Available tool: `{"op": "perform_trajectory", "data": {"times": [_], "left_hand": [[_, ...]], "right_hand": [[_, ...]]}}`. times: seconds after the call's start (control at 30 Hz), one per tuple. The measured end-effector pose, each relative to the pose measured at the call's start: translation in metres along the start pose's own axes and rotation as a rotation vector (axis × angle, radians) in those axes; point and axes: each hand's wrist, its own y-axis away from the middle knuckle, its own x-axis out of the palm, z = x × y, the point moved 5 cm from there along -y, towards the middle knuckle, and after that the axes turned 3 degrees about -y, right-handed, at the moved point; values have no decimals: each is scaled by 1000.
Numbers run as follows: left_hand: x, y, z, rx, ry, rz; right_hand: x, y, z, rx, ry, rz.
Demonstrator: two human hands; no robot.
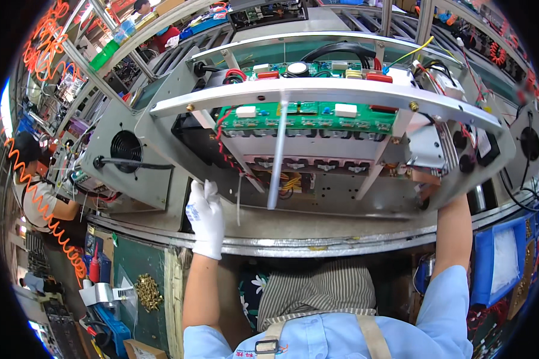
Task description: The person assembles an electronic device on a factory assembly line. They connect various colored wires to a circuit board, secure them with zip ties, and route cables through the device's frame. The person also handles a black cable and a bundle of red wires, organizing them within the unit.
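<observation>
An open grey metal chassis (365, 206) lies in front of me, with green circuit boards (305, 118) fixed between silver rails (335, 88). My left hand (205, 218), in a white glove, is at its near left edge. Its fingers are curled together; what they hold, if anything, does not show. Close beside them hangs a thin white cable tie (239, 200). My right hand (426, 189) reaches into the right end, by a silver heat sink plate (425, 149); its fingers are mostly hidden. A slender pale rod (278, 155) stands across the front of the boards.
Another grey chassis with a fan (126, 146) stands at left, near a co-worker (36, 185). A pile of brass fasteners (148, 292) lies on the green mat (135, 260). A blue bin (498, 263) is at right. Coiled orange hoses (42, 206) hang at left.
</observation>
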Motion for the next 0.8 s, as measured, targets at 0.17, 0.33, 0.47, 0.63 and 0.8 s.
{"op": "perform_trajectory", "data": {"times": [0.17,0.33,0.47,0.63,0.8], "left_hand": [[54,-123,-7,156,-44,-83],[105,-222,-10,-32,57,62],[97,-137,-56,168,292,-157],[2,82,-130,133,1020,-27],[-5,147,-157,494,600,-103]], "right_hand": [[10,18,-5,1,67,39],[75,89,-10,4,258,204],[111,166,-2,3,421,112],[138,213,-2,-65,355,87],[156,235,-2,-144,403,54]]}}
